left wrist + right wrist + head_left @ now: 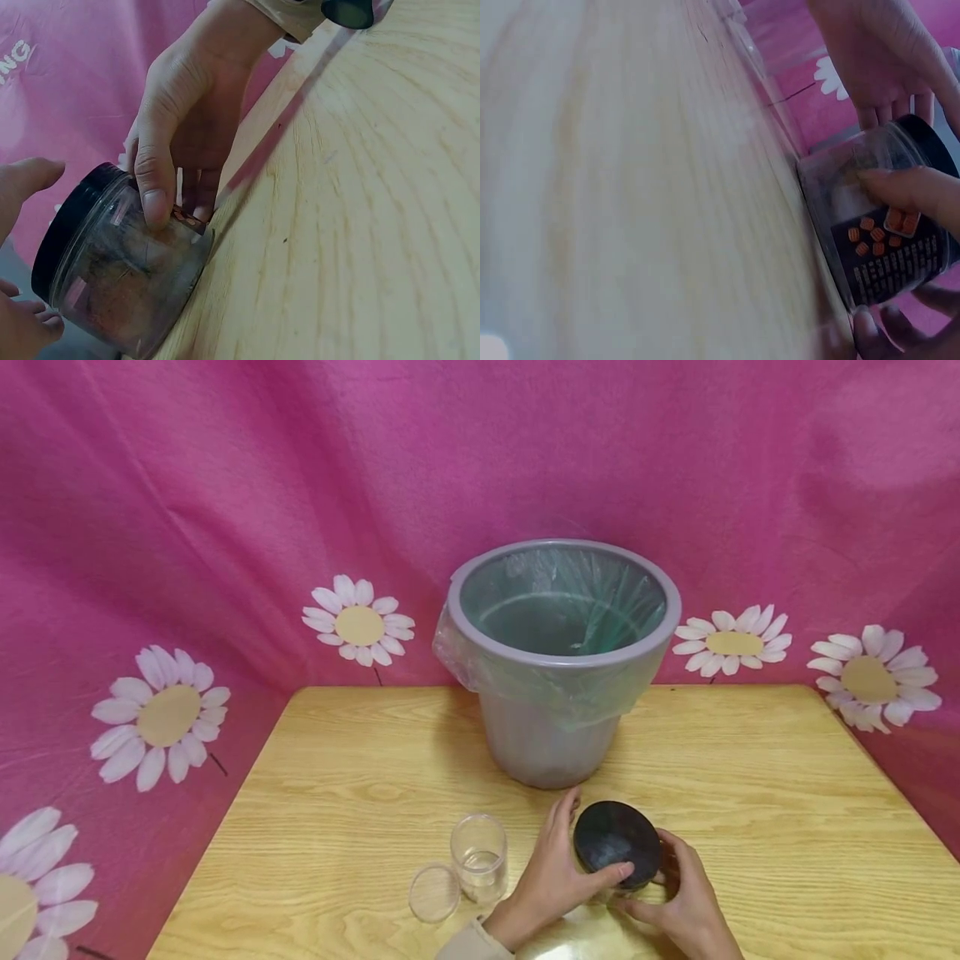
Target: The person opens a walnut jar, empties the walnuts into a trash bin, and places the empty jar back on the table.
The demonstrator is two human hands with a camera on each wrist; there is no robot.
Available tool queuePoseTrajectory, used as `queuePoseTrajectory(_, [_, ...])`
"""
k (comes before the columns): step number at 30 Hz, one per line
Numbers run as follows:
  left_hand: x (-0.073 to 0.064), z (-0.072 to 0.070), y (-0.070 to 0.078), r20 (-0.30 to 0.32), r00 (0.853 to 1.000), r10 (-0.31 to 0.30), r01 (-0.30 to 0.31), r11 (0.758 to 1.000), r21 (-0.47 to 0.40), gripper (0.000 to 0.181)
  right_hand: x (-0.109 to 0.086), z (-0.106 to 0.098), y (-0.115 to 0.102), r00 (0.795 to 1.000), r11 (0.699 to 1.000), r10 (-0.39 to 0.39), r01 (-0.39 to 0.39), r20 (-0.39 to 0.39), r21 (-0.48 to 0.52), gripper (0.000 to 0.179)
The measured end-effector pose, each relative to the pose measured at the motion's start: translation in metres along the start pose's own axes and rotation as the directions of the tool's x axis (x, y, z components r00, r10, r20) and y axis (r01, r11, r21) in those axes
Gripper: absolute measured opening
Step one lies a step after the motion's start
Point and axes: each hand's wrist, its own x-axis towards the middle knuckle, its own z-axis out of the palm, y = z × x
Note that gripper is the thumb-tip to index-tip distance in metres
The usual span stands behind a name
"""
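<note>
A clear plastic jar with a round black lid and a dark printed label stands on the table. My right hand grips its side, the thumb on the clear wall below the lid and the other fingers round the far side. On the opposite side, my left hand is spread about the lid, fingers fairly straight. Its thumb overlaps the lid in the head view. In the left wrist view, a small gap shows between that thumb and the lid. The jar's inside looks blurred by reflections.
Left of the hands stands a small clear container, uncapped, with a clear round lid beside it. Behind the jar is a grey waste bin lined with a greenish bag. A pink flowered cloth surrounds the wooden table.
</note>
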Motion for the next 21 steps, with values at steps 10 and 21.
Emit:
queuePoseTrajectory(10, [0.005, 0.0, -0.006, 0.075, 0.991, 0.115, -0.115, 0.993, -0.005, 0.101, 0.019, -0.012, 0.012, 0.969, 0.984, -0.138, 0.111, 0.205, 0.137, 0.096])
queuePoseTrajectory(21, [0.013, 0.001, -0.012, 0.13, 0.959, 0.253, -0.266, 0.96, 0.093, 0.111, 0.041, -0.011, 0.03, 0.905, 0.94, -0.27, 0.173, 0.329, 0.294, 0.107])
